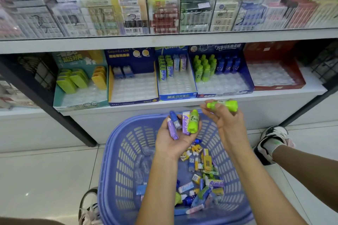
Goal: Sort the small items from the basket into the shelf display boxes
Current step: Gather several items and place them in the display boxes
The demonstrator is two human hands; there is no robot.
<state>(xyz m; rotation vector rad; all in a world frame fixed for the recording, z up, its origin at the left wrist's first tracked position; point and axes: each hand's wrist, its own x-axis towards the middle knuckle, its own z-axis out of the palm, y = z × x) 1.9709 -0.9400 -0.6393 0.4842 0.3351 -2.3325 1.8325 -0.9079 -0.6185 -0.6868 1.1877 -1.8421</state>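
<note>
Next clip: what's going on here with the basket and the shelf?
A person is sorting stock from a blue basket on the floor into display boxes on a low shelf. The left hand cradles a handful of small items, palm up, over the basket. The right hand pinches a green bottle just below the shelf edge, not yet placed. A blue display box on the shelf above already holds similar green bottles. Many pieces are left in the basket.
</note>
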